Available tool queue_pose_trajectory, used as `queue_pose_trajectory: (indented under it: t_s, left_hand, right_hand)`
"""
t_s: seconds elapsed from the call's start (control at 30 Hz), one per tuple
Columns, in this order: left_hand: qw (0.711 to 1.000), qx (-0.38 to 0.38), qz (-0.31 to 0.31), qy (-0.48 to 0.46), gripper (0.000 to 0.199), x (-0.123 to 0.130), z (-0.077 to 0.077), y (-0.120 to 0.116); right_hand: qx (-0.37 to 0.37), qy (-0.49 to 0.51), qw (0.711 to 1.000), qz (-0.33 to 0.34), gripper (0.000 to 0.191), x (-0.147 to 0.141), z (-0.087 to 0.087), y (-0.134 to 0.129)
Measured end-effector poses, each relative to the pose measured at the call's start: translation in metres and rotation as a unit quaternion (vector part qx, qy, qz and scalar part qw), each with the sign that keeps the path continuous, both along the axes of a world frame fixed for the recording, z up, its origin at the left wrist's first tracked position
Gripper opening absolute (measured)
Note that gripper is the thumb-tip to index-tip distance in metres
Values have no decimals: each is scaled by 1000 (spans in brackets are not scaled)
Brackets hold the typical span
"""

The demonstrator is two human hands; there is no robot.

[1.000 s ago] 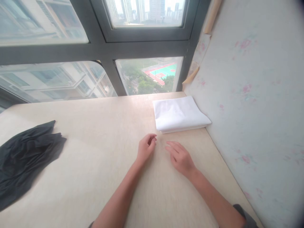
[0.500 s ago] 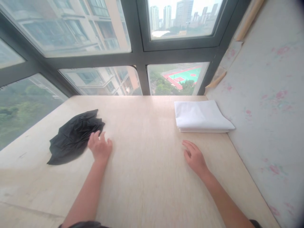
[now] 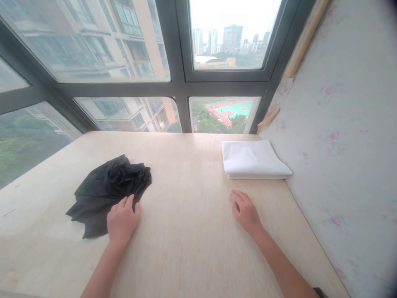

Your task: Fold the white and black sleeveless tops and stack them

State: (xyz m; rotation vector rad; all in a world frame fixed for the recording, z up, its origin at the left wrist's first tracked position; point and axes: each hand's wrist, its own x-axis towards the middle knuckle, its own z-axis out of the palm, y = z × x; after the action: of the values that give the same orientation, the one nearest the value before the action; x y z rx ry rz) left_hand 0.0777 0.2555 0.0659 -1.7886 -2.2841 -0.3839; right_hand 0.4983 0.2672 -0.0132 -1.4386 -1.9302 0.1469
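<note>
A crumpled black cloth [image 3: 105, 182] lies on the left part of the pale tabletop, its folds bunched toward the right. My left hand [image 3: 123, 217] is at its near right edge, fingers bent over the fabric and some of it showing between thumb and forefinger. The fingertips are partly hidden from view. On the other side, my right hand [image 3: 246, 211] rests loosely curved, with a gap between thumb and fingers and nothing inside. It is nearest to a folded white sheet-like stack [image 3: 252, 159], a little in front of it and not touching.
The pale table [image 3: 186, 231] reaches back to a dark window frame [image 3: 178, 89]. Along the right runs a wall with floral wallpaper [image 3: 335, 165], its edge torn near the window. Buildings, trees and a sports court show through the glass.
The black cloth has shifted right and nearer, and is more bunched. My left fingers, spread before, have drawn closer together at its edge. My right hand looks much the same; the view tilted up slightly.
</note>
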Motion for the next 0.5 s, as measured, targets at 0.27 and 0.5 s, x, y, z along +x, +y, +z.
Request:
queue_pose_trajectory:
  t_s: [0.27,0.5]
  left_hand:
    - [984,-35,-173,-11,56,107,-27,-38]
    - [906,-109,-377,-157,66,181,-27,-73]
  right_hand:
    - [8,-13,1000,1,38,0,-1,0]
    - [18,-6,1000,5,39,0,3,0]
